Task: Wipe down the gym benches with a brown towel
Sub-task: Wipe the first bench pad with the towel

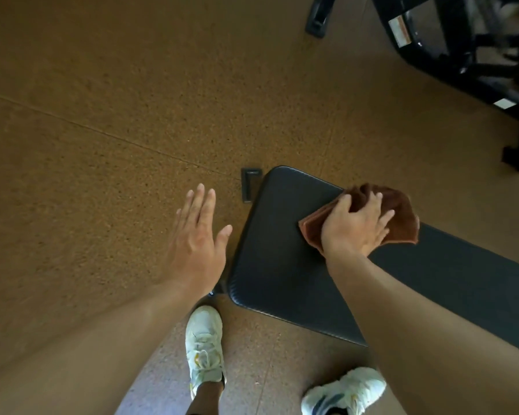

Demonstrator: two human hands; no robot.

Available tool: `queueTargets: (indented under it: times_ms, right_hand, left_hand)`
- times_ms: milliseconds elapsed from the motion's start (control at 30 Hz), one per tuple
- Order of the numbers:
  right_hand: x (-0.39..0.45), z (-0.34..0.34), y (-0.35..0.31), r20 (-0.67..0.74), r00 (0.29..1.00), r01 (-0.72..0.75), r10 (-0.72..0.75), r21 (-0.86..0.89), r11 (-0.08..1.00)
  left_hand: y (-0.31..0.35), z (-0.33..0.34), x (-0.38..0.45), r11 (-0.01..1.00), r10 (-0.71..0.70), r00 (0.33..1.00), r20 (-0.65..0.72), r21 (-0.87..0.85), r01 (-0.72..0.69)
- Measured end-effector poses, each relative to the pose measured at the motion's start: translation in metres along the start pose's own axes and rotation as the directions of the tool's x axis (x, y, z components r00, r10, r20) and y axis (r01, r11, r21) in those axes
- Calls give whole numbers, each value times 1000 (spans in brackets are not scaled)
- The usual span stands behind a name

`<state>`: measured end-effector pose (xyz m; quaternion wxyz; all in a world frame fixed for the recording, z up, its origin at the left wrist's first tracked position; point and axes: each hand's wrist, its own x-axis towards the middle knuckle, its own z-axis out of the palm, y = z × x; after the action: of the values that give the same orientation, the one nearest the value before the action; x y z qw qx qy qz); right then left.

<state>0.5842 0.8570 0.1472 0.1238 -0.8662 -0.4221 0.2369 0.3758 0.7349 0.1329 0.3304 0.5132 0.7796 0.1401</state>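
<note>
A black padded gym bench [279, 259] runs from the centre toward the lower right. A folded brown towel [402, 214] lies on its top near the far edge. My right hand [355, 226] presses down on the towel, fingers gripping its folds. My left hand [197, 238] hovers flat and spread over the floor, just left of the bench's end, holding nothing.
Speckled brown rubber flooring [102, 145] surrounds the bench. A black bench foot [250, 184] pokes out at the bench's far corner. Black gym machine frames [450, 46] stand at the upper right. My two white sneakers [204, 345] stand by the bench's near edge.
</note>
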Motion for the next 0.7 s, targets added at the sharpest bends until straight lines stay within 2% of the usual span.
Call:
queueTargets:
  times_ms: [33, 67, 100, 167, 200, 267, 367, 467, 533, 700]
  right_hand:
    - [-14, 12, -11, 44, 997, 70, -70, 12, 998]
    - [-30, 24, -18, 106, 973, 209, -207, -6, 978]
    - [-48, 36, -17, 180, 906, 396, -384, -37, 917]
    - [-84, 48, 1, 334, 662, 732, -671, -94, 675]
    - [-96, 48, 18, 393, 544, 828, -741, -108, 551]
    - [-105, 38, 50, 476, 386, 915, -790, -91, 393]
    - [-100, 20, 94, 543, 262, 960, -797, -65, 271]
    - [-81, -4, 140, 588, 191, 980, -786, -65, 190]
    - [-61, -27, 171, 619, 186, 981, -763, -75, 178]
    - [5, -89, 243, 562, 354, 932, -748, -146, 331]
  left_hand:
    - [-1, 1, -4, 1000, -13, 1000, -4, -18, 12]
    - [-1, 2, -7, 999, -18, 1000, -7, -29, 17]
    - [0, 1, -9, 999, -18, 1000, -12, -28, 18]
    - [4, -4, -12, 1000, -24, 999, -28, -13, 24]
    - [9, -7, -13, 1000, -26, 999, -35, -3, 26]
    - [20, -13, -17, 999, 3, 999, -38, 52, -1]
    - [47, -10, -25, 987, 80, 996, 26, 140, -83]
    - [87, 14, -33, 980, 108, 990, 88, 156, -120]
    - [120, 40, -40, 971, 136, 980, 144, 178, -161]
    - [203, 111, -65, 956, 185, 949, 257, 178, -234]
